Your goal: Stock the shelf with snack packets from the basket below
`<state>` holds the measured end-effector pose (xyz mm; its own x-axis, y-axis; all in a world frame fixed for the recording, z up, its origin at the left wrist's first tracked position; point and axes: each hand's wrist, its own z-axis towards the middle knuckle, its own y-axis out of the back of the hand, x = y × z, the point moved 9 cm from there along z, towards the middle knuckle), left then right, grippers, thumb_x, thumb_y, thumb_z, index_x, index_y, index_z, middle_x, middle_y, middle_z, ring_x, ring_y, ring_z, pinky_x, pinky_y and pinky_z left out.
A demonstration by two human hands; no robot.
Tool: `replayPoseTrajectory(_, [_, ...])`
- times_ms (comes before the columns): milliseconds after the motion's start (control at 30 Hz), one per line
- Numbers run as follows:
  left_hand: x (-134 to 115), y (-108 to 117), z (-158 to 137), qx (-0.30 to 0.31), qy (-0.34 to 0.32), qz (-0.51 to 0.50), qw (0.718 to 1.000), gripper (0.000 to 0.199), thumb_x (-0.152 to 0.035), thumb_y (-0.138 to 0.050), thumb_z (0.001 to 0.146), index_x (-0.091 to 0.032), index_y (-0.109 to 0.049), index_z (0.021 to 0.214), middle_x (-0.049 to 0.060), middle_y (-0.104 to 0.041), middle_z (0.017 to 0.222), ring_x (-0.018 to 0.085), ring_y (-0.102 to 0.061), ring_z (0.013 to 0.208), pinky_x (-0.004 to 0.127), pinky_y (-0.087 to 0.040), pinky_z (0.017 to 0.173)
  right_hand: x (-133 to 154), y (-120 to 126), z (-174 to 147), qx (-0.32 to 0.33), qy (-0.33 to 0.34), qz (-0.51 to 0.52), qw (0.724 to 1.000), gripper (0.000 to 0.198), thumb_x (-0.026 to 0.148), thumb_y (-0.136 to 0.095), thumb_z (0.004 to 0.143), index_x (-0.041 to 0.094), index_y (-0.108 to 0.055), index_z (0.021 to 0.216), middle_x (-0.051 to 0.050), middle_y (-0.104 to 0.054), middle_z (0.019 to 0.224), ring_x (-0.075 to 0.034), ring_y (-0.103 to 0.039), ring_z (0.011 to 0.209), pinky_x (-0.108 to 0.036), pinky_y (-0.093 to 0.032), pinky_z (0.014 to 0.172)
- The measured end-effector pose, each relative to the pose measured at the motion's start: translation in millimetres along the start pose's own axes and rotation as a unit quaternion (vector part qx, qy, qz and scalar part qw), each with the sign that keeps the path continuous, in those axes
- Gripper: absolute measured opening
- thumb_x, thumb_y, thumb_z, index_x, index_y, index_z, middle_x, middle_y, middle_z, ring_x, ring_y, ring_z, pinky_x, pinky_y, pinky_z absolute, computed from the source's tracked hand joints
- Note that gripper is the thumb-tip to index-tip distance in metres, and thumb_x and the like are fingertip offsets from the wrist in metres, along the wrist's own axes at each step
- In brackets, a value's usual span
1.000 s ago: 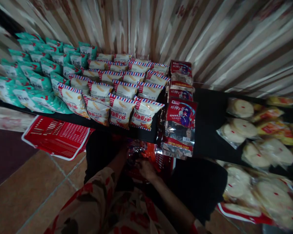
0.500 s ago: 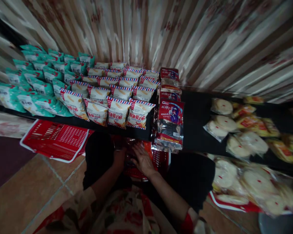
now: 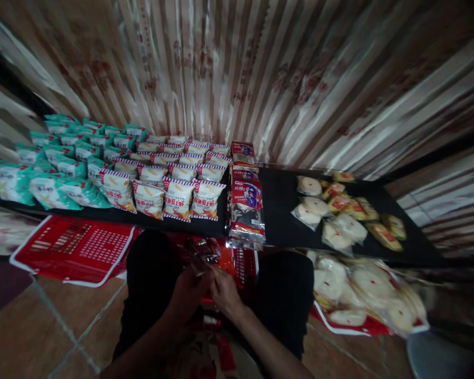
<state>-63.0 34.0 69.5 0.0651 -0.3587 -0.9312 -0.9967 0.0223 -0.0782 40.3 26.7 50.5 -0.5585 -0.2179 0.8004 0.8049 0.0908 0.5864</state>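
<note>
In the head view, the left hand (image 3: 187,293) and right hand (image 3: 225,292) grasped a dark, shiny packet (image 3: 198,263) between them, over a red basket (image 3: 245,266) at the near side of the black bench (image 3: 279,210). White snack bags (image 3: 178,198) stood farther left; red pouches (image 3: 246,205) lay farther right.

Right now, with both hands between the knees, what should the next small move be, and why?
Probably a slight lift of the dark packet away from the red basket: the left hand and right hand meet at it and seem to hold it, while shiny wrapping lies just beyond and could snag. The dim light hides the exact grip.
</note>
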Motion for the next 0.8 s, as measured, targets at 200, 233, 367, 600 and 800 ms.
replayPoseTrajectory(200, [-54, -2, -15, 0.012, -0.106, 0.08, 0.991, 0.022, -0.039, -0.056, 0.078, -0.019, -0.062, 0.085, 0.002, -0.067, 0.076, 0.016, -0.063, 0.068, 0.024, -0.051, 0.062, 13, 47, -3, -0.058, -0.052, 0.039, 0.996, 0.033, 0.036, -0.037, 0.091, 0.019, -0.056, 0.069, 0.0, -0.059, 0.058, -0.012, -0.054, 0.051, -0.022, -0.042, 0.051])
replayPoseTrajectory(233, [-57, 2, -15, -0.013, -0.105, 0.07, 0.992, 0.022, -0.039, -0.054, 0.079, -0.019, -0.061, 0.086, 0.002, -0.066, 0.076, 0.016, -0.063, 0.068, 0.025, -0.052, 0.062, 10, 57, -4, -0.075, -0.074, 0.052, 0.993, 0.036, 0.04, -0.039, 0.091, 0.019, -0.054, 0.066, 0.001, -0.056, 0.056, -0.012, -0.052, 0.05, -0.022, -0.041, 0.049])
replayPoseTrajectory(367, [-63, 6, -9, -0.055, -0.12, 0.086, 0.988, 0.022, -0.038, -0.051, 0.08, -0.018, -0.061, 0.082, 0.002, -0.065, 0.076, 0.017, -0.061, 0.069, 0.028, -0.051, 0.067, -3, 86, -6, -0.12, -0.148, 0.144, 0.971, 0.038, 0.051, -0.044, 0.087, 0.018, -0.059, 0.076, 0.0, -0.058, 0.062, -0.013, -0.052, 0.055, -0.022, -0.041, 0.052])
replayPoseTrajectory(600, [-54, -34, 1, 0.046, -0.073, 0.063, 0.994, 0.033, -0.046, -0.05, 0.082, -0.017, -0.06, 0.095, 0.007, -0.067, 0.094, 0.022, -0.063, 0.089, 0.031, -0.049, 0.078, -5, 121, -3, -0.134, -0.191, 0.223, 0.947, 0.041, 0.055, -0.048, 0.083, 0.017, -0.062, 0.087, -0.001, -0.06, 0.071, -0.016, -0.053, 0.066, -0.025, -0.044, 0.061])
replayPoseTrajectory(800, [-52, -94, -10, 0.177, -0.07, 0.008, 0.982, 0.016, -0.029, -0.053, 0.08, -0.017, -0.054, 0.09, 0.007, -0.068, 0.089, 0.019, -0.064, 0.081, 0.029, -0.049, 0.075, -27, 151, -16, -0.187, -0.24, 0.252, 0.919, 0.045, 0.059, -0.058, 0.075, 0.016, -0.065, 0.087, -0.002, -0.063, 0.071, -0.016, -0.054, 0.064, -0.024, -0.044, 0.057])
